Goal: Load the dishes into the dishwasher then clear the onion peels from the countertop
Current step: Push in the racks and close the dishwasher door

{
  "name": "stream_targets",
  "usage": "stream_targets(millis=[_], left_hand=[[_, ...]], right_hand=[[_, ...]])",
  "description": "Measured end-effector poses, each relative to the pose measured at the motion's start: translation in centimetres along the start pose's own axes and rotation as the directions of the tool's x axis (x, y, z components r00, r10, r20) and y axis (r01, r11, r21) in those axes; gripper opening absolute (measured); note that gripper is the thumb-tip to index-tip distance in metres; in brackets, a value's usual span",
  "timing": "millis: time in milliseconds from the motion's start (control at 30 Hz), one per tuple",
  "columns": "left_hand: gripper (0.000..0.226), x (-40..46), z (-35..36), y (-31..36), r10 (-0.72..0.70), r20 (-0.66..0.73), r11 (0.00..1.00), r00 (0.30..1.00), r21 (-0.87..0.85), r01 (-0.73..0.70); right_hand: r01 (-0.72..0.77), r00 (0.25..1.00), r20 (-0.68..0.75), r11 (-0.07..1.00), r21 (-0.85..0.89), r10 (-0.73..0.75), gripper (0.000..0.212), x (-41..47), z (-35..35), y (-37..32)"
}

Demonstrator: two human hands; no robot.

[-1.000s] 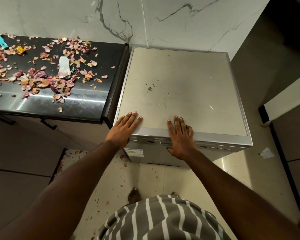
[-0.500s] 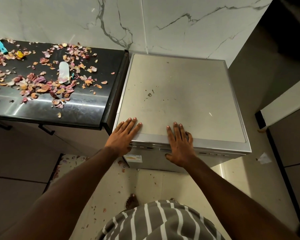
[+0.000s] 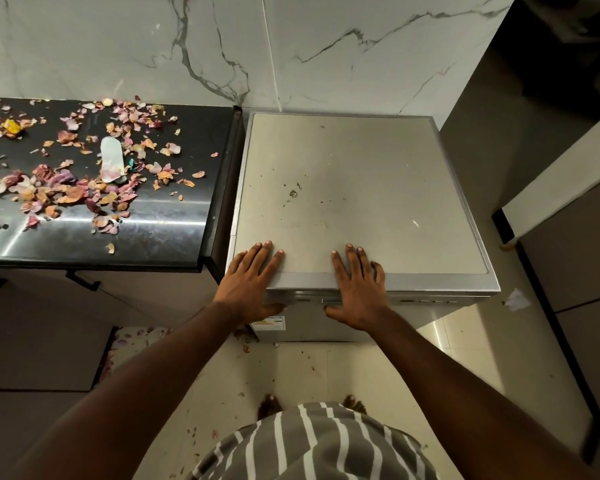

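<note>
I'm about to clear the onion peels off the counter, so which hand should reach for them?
Left. The left hand rests on the dishwasher edge nearest the countertop with the onion peels.

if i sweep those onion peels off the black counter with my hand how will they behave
The onion peels look thin, dry and curled, so they are probably very light and may scatter or flutter rather than slide as one heap. The countertop is glossy, so flat flakes might cling and need scraping. Some already lie on the floor, so more could spill over the edge.
</note>
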State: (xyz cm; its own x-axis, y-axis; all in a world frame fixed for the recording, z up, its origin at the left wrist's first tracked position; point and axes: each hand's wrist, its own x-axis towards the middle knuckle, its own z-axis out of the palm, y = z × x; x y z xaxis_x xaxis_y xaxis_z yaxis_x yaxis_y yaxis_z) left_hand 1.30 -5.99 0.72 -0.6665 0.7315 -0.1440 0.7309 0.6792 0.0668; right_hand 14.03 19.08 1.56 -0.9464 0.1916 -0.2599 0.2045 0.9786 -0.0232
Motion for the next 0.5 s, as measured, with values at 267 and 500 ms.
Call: stream_targets(millis=[267,500], left_hand=[[0.084,2.7,-2.3,0.7,-0.045,-0.004,0.997,0.999,-0.069,0.045],[0.08,7.0,-5.1,1.8,-0.147,0.054,0.979,0.988,-0.131,0.153]], right_hand=[[-0.096,0.995,0.02,0.991,0.097,0.094,0.122,0.3,-0.8,-2.1],[-0.092,0.995,-0.01,0.978,0.189,0.095,0.087,4.3,-4.0,-1.6]])
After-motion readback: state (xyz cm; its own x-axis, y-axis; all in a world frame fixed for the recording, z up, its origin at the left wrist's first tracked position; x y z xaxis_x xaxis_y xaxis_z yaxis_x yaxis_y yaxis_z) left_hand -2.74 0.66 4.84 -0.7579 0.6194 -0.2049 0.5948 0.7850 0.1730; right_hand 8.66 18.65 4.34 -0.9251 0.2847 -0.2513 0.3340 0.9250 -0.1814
